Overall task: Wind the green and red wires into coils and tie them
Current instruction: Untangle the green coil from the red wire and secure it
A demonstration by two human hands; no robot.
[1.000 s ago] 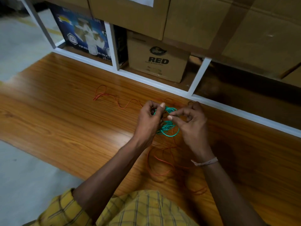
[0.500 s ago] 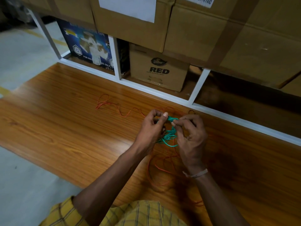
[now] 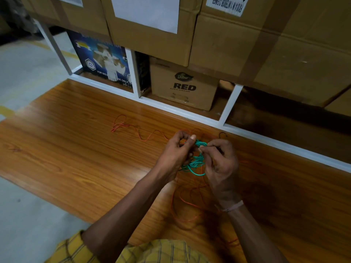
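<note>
- Head view looks down on both hands meeting over a wooden board (image 3: 76,158) on the floor.
- Left hand (image 3: 174,156) has its fingers curled round the green wire (image 3: 195,164), gripping the bundle of loops from the left, thumb raised at the top.
- Right hand (image 3: 220,164) pinches a strand of the same green bundle at its upper edge, fingertips close to the left thumb.
- Green loops hang between the two palms, already gathered into a small coil; judging by that, the step in hand is wrapping or tying it off.
- Red wire (image 3: 144,136) lies loose on the board, trailing left from behind the hands and in slack loops beneath the wrists; it is not yet coiled.
- Next move likely calls for keeping the left grip firm so the loops do not spring apart while the right threads the free end through.
- Behind stands a white shelf frame (image 3: 180,111) holding cardboard boxes (image 3: 182,88).
</note>
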